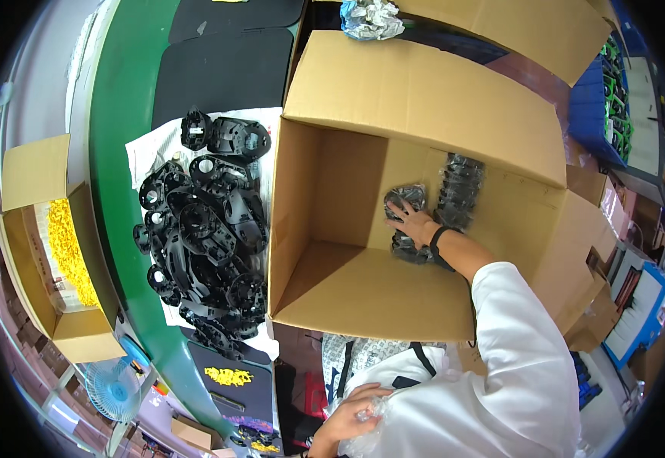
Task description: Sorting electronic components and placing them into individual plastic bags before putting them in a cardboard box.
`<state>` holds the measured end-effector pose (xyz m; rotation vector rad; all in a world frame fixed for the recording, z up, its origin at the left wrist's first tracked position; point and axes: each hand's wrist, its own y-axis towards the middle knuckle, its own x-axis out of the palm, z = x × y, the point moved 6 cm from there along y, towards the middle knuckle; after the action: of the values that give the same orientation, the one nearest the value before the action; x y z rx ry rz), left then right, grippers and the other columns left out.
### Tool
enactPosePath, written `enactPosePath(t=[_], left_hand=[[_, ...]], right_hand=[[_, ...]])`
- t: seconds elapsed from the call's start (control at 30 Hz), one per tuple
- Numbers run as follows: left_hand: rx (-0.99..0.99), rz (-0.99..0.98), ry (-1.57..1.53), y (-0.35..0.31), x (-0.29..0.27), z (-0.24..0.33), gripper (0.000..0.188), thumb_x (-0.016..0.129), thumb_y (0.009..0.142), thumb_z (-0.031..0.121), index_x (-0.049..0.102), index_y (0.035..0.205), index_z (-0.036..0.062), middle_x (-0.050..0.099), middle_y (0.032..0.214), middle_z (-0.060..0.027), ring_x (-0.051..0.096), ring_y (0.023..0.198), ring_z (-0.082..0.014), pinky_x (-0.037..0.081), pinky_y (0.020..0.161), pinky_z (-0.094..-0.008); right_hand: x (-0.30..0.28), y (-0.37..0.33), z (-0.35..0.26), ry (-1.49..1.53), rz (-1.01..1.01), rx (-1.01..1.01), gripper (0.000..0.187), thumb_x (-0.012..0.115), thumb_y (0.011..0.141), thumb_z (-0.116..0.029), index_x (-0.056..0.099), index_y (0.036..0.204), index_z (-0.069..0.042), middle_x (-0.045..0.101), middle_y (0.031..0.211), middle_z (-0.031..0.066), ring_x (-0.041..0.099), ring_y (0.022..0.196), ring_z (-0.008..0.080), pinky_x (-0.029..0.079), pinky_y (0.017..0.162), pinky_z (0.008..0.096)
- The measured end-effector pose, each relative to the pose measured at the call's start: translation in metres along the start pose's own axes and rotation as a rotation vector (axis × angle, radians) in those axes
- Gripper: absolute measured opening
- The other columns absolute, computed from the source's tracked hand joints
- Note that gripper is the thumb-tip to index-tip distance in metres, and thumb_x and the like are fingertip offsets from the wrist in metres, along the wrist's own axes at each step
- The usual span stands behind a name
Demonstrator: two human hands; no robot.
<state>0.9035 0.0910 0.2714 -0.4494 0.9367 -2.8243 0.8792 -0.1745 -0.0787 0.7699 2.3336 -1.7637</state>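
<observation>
My right hand (411, 223) reaches down into a large cardboard box (378, 282). Its fingers are spread over a black plastic part in a clear bag (406, 195), touching its top. Beside it, a row of bagged black parts (460, 191) lies along the box's inside. A dark band circles my right wrist, below a white sleeve. Low in the view, in front of my body, my left hand (354, 416) is closed around crumpled clear plastic bags (366, 437). Left of the box, a heap of loose black plastic housings (202, 229) lies on white sheeting.
Raised box flaps (424, 99) border the far side. A green table (122, 153) carries dark mats (222, 80) and yellow small pieces (228, 376). At left stand a carton of yellow pieces (73, 259) and a blue fan (112, 388). A blue crate (595, 107) stands far right.
</observation>
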Motion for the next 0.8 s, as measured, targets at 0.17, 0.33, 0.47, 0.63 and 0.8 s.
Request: enactPosePath(t=[0.17, 0.33, 0.47, 0.63, 0.8], left_hand=[[-0.140, 0.017, -0.213, -0.016, 0.008, -0.027, 0.022, 0.064, 0.075, -0.004, 0.046, 0.076, 0.0065, 0.062, 0.118, -0.0135, 0.052, 0.120, -0.0307, 0.039, 0.100, -0.0403], [-0.268, 0.199, -0.386, -0.026, 0.005, -0.049, 0.023, 0.060, 0.077, -0.006, 0.049, 0.094, 0.0045, 0.063, 0.115, -0.0128, 0.055, 0.114, -0.0233, 0.043, 0.096, -0.0347], [-0.234, 0.347, -0.183, -0.025, -0.013, -0.042, 0.032, 0.059, 0.077, -0.007, 0.053, 0.107, -0.0004, 0.064, 0.110, -0.0126, 0.059, 0.104, -0.0190, 0.045, 0.091, -0.0312], [-0.175, 0.477, 0.022, -0.030, -0.027, -0.029, 0.029, 0.057, 0.076, -0.006, 0.060, 0.104, -0.0022, 0.066, 0.101, -0.0133, 0.064, 0.096, -0.0206, 0.048, 0.086, -0.0300], [-0.062, 0.478, 0.088, -0.019, -0.036, -0.015, 0.022, 0.057, 0.078, -0.004, 0.062, 0.099, -0.0008, 0.067, 0.095, -0.0135, 0.066, 0.089, -0.0235, 0.050, 0.081, -0.0305]], right_hand=[[0.002, -0.001, -0.011, -0.115, 0.024, -0.022, 0.107, 0.080, 0.066, -0.026, 0.013, 0.150, -0.030, -0.012, 0.156, 0.0103, 0.004, 0.141, 0.0438, 0.048, 0.092, 0.0597], [0.035, 0.021, -0.003, -0.182, 0.321, -0.012, 0.098, 0.075, 0.071, -0.017, 0.018, 0.149, -0.030, -0.008, 0.157, 0.0095, 0.011, 0.140, 0.0444, 0.053, 0.084, 0.0569], [0.043, 0.035, -0.007, -0.341, 0.426, 0.049, 0.086, 0.068, 0.076, -0.010, 0.024, 0.147, -0.031, -0.006, 0.157, 0.0079, 0.016, 0.139, 0.0439, 0.057, 0.078, 0.0517], [0.006, 0.013, 0.004, 0.237, 0.381, 0.036, 0.095, 0.078, 0.063, -0.013, 0.030, 0.144, -0.027, 0.009, 0.154, 0.0161, 0.024, 0.133, 0.0485, 0.050, 0.092, 0.0511], [-0.038, -0.038, 0.049, 0.901, 0.795, 0.214, 0.099, 0.083, 0.057, -0.020, 0.031, 0.142, -0.016, 0.023, 0.144, 0.0231, 0.030, 0.132, 0.0426, 0.031, 0.110, 0.0434]])
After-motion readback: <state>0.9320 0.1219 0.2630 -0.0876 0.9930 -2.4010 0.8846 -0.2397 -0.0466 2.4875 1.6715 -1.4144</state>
